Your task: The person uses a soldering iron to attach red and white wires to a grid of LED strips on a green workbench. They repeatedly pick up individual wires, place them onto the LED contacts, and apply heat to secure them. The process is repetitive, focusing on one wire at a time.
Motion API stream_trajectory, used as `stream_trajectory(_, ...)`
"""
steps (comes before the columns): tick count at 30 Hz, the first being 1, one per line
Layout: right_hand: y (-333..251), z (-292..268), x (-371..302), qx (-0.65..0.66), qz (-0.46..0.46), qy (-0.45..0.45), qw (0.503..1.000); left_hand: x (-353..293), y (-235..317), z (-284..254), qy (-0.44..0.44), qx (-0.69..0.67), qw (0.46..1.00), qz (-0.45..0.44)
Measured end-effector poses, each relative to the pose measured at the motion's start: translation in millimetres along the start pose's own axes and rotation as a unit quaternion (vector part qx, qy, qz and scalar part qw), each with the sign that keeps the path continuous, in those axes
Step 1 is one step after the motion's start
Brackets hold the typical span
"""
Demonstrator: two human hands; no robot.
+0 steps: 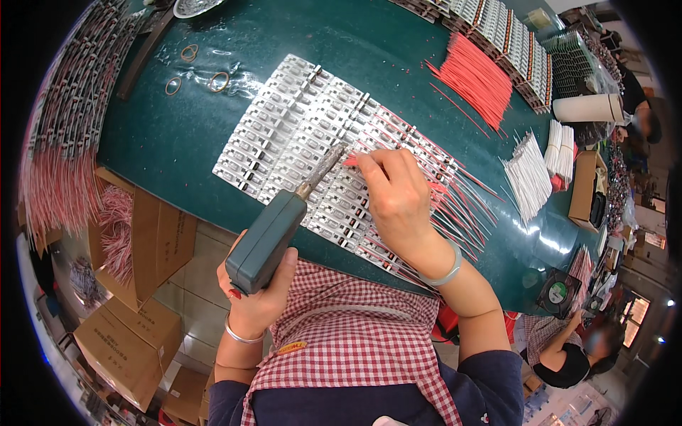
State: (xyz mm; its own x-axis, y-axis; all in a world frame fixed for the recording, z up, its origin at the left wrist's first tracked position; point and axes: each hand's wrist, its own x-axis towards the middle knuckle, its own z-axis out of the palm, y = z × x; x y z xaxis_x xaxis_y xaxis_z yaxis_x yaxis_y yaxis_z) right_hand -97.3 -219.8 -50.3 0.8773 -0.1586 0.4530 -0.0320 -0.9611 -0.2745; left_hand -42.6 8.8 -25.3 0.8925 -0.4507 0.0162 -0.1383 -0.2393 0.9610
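Observation:
My left hand [257, 302] is wrapped round the grip of a dark green soldering gun [266, 238]. The gun slants up and right, its metal tip by the fingertips of my right hand [398, 202]. Those fingers are pinched on what looks like a red wire [351, 162], partly hidden by them. Beneath both lies a sheet of small silvery metal parts [284, 121] in slanting rows. Red and white wires [462, 213] fan out from its right side, some of them under my right hand.
A pile of red wires [472, 82] and white wire bundles [527, 174] lie to the right. Stacked parts [504, 39] line the far right edge; wired stacks [71, 128] stand at left. A small black fan [560, 292] stands near a co-worker [568, 348]. Cardboard boxes [124, 348] sit lower left.

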Motion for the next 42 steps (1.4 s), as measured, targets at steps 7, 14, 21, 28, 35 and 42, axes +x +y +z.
stream_trajectory(7,-0.3,-1.0,0.7,0.007,-0.01,0.015,1.0,-6.5,-4.7,-3.8,0.002,-0.001,1.0,-0.01)
stream_trajectory(14,-5.9,-1.4,-5.1,0.026,-0.015,0.017,0.999,-6.5,-0.7,-7.0,-0.007,0.005,1.0,-0.022)
stream_trajectory(21,-7.0,-1.4,-4.9,0.02,-0.012,0.008,1.0,-6.9,-3.6,-6.4,-0.016,0.011,1.0,0.006)
stream_trajectory(28,-6.5,0.3,-5.8,0.026,-0.014,0.012,0.999,-5.7,0.8,-6.2,-0.02,0.017,1.0,-0.003)
stream_trajectory(35,-6.0,2.4,-6.7,0.026,-0.014,0.015,0.999,-3.8,0.4,-6.7,-0.034,0.037,0.998,0.036)
stream_trajectory(42,-7.5,1.6,-5.7,0.023,-0.011,0.006,1.0,-3.5,0.4,-8.0,-0.043,0.058,0.997,0.03)
